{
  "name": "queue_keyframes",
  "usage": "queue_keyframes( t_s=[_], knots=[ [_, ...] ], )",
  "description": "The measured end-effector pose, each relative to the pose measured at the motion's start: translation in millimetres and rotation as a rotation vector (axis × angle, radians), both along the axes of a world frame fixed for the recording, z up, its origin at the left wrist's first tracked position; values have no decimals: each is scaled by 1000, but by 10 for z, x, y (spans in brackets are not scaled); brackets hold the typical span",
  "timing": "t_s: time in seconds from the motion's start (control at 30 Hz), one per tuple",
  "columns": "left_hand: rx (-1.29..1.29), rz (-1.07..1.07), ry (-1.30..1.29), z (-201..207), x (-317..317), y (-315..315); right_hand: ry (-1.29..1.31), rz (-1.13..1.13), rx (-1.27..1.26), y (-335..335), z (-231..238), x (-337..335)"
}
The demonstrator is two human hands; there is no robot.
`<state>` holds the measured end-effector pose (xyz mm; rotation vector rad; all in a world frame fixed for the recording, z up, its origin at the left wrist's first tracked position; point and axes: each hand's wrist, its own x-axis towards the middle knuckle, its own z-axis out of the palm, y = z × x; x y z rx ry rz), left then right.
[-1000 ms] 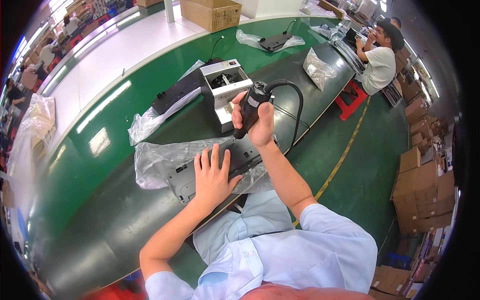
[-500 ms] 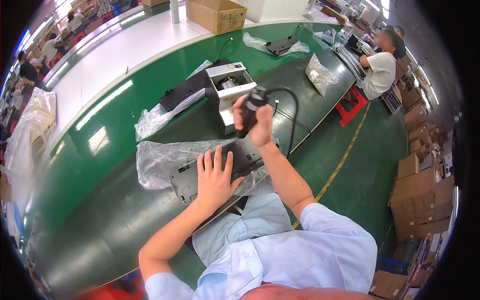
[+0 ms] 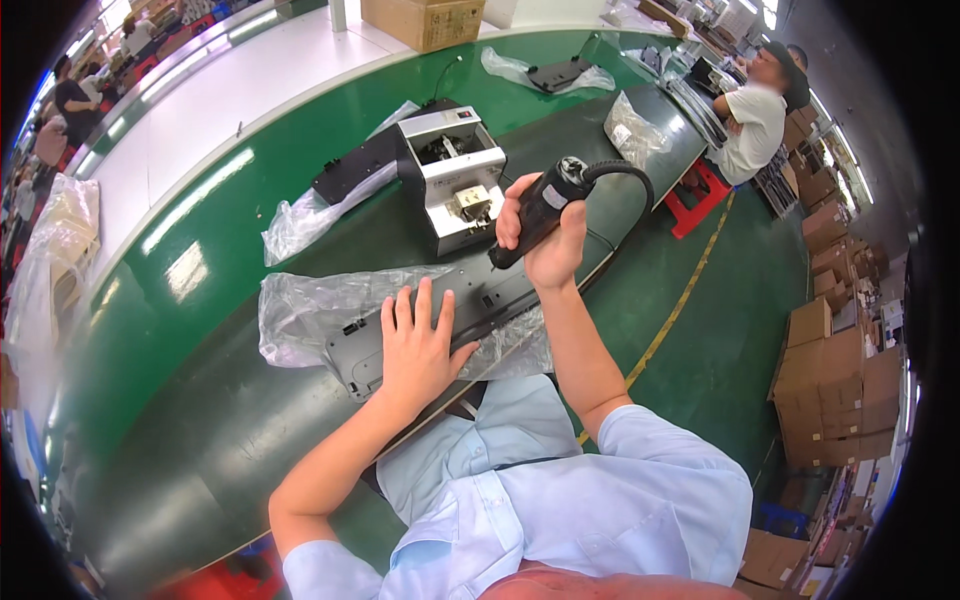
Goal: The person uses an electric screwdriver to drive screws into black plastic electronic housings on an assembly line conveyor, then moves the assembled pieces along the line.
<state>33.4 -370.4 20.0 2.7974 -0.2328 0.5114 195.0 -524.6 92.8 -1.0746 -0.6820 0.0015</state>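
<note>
site: factory assembly line, as i see it from the headcam. a long dark conveyor belt [image 3: 250, 420] curves between green borders, carrying a white machine [image 3: 455, 175], grey panels [image 3: 440, 320] in clear plastic bags [image 3: 300, 315], more bagged parts further along. a corded power screwdriver [image 3: 540, 210] is in use. another worker [image 3: 750, 115] sits on a red stool [image 3: 700, 195] downstream. stacked cardboard boxes [image 3: 835, 380] line the green floor, with a yellow line [image 3: 680, 305].
</note>
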Motion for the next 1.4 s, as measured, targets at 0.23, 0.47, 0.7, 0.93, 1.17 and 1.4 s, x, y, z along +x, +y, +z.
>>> queue_keyframes(
  t_s=[0.23, 0.47, 0.7, 0.93, 1.17, 1.4],
  knots=[
    [2, -4, 23, -10, 14, -23, 106, 25, -9, -145, -217, -193],
    [21, 4, 14, 0, -2, -27, 96, 139, -81, -175, -274, -183],
    [18, -5, 9, 13, -8, -33, -97, -3, 171, 82, 23, 23],
    [12, 14, 5, -9, -10, -19, -85, -21, 26, 288, 112, 356],
    [-6, -3, 13, 16, 4, -25, -81, -145, 21, -196, 14, 300],
    [8, 8, 36, -9, 12, -39, -33, -218, 3, -311, -174, 589]
  ],
)
